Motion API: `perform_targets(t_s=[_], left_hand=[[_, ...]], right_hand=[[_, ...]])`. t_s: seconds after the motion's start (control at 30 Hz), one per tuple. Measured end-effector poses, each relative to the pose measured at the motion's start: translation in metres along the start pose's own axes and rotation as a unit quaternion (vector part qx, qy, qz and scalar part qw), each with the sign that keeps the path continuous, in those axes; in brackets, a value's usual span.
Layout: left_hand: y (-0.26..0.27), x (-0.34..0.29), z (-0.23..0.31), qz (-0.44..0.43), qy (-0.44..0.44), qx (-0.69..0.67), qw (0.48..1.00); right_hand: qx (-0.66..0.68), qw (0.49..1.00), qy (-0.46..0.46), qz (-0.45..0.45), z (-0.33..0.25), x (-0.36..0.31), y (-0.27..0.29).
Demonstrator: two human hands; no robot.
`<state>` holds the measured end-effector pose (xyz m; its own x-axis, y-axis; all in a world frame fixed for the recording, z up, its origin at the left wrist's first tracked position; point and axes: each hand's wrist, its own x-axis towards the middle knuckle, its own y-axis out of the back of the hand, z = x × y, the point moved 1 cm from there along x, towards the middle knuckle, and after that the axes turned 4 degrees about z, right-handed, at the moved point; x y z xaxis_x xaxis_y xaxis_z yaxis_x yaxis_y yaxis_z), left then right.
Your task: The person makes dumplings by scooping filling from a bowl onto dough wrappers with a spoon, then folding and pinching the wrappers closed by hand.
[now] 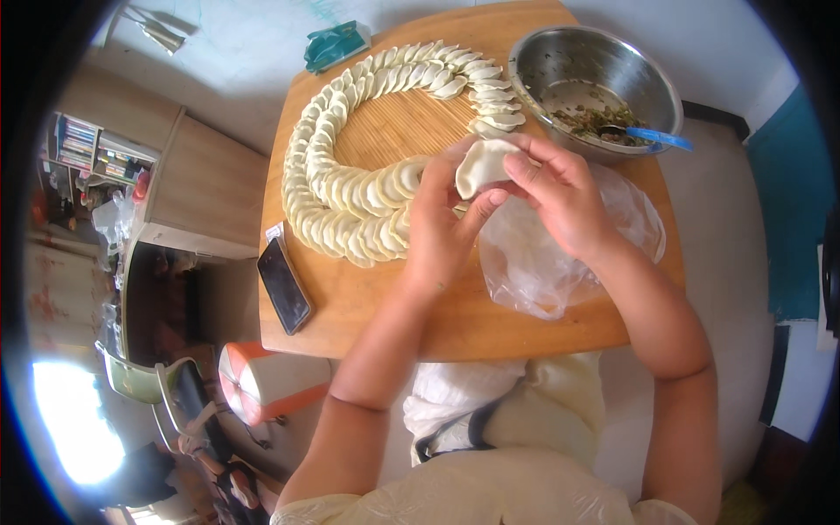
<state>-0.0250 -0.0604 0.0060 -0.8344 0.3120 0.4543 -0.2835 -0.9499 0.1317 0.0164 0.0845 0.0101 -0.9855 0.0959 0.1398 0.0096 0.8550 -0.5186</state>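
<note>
Between both hands, above the table, is a pale dumpling (484,166) folded into a half-moon. My left hand (440,210) grips its left side and lower edge, thumb toward the middle. My right hand (560,188) pinches its right side with thumb and fingers. Rows of finished dumplings (328,114) overlap in a double ring on a round slatted mat (385,131), just beyond my left hand. A crumpled clear plastic bag (534,267) lies under my right hand. Whether anything is inside the bag is hard to make out.
A steel bowl (652,87) with chopped green filling (582,122) and a blue-handled spoon (656,137) stands at the far right. A phone (284,287) lies at the left edge of the wooden table (376,315). A teal packet (334,46) sits at the back. An orange-and-white stool (271,381) stands left.
</note>
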Motion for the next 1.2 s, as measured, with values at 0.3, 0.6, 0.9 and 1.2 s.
perform_targets(t_s=[0.3,0.6,0.9,1.2], left_hand=[[0.007,-0.002,-0.003,0.002,0.152,-0.278,0.948],[0.004,-0.008,0.002,-0.012,0.152,-0.326,0.933],[0.003,-0.007,0.002,0.0,0.136,-0.308,0.942],[0.001,-0.01,0.003,-0.039,0.136,-0.232,0.962]], right_hand=[[-0.297,0.932,0.197,0.071,0.002,-0.003,0.001],[-0.474,0.826,0.304,0.015,-0.001,-0.009,-0.009],[-0.527,0.777,0.342,0.029,-0.004,-0.005,-0.003],[-0.605,0.663,0.442,0.001,-0.011,-0.001,-0.004]])
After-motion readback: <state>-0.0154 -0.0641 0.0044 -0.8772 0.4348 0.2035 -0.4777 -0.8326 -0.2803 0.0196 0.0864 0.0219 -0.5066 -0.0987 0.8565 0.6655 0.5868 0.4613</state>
